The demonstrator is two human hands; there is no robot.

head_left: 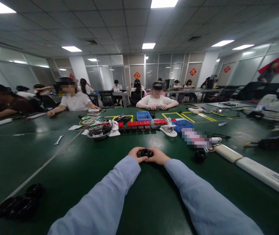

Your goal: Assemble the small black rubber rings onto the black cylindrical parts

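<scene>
My left hand (136, 154) and my right hand (158, 156) meet over the dark green table (80, 163), both closed around a small black round part (146, 152) held between the fingertips. Both arms wear light blue sleeves and reach straight forward. The part's underside is hidden by my fingers. A second small black round part (200, 155) lies on the table to the right of my right hand.
Beyond my hands stand red trays (139, 123), two blue bins (144, 115), a black bowl-like item (99, 132) and white clips (168, 130). Black rings (19, 204) lie at the near left, white power strips (264, 174) at the right. Other people sit across the table.
</scene>
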